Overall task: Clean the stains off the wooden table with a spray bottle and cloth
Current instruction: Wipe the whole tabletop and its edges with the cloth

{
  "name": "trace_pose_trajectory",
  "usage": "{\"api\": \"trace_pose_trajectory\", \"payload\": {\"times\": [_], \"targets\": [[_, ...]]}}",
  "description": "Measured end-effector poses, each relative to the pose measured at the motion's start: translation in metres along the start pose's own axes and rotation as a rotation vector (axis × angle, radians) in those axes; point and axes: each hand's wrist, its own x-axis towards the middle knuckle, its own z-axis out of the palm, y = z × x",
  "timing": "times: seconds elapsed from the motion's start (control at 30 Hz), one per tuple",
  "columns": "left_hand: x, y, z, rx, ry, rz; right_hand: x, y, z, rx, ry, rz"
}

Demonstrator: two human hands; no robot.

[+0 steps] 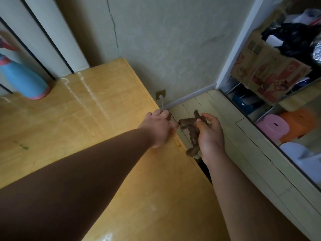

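Note:
A brown cloth (192,134) hangs bunched just past the right edge of the wooden table (83,119), over the floor. My right hand (211,134) grips the cloth from the right, fingers curled round it. My left hand (159,126) lies at the table's edge and pinches the cloth's left corner. An orange stain (230,144) sits on the table edge just below my left hand, and a green mark (23,146) shows at the left. A blue spray bottle with a pink base (22,79) stands at the table's far left.
Wet streaks (86,91) cross the far part of the table. A wall socket with a white cable (160,95) is behind the edge. To the right stands shelving with a cardboard box (267,73) and pink (272,127) and orange stools.

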Motion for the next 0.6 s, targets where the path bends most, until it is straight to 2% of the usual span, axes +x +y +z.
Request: {"api": "trace_pose_trajectory", "payload": {"times": [0.27,0.37,0.6], "targets": [[0.007,-0.013,0.008,-0.029,0.036,-0.018,0.005,-0.012,0.003,0.091,0.010,0.035],[0.000,-0.014,0.004,-0.099,-0.023,0.043,0.006,-0.016,0.008,0.113,0.032,0.054],[0.017,0.003,0.001,0.008,-0.081,0.106,0.007,-0.011,0.019,0.135,0.082,0.119]]}}
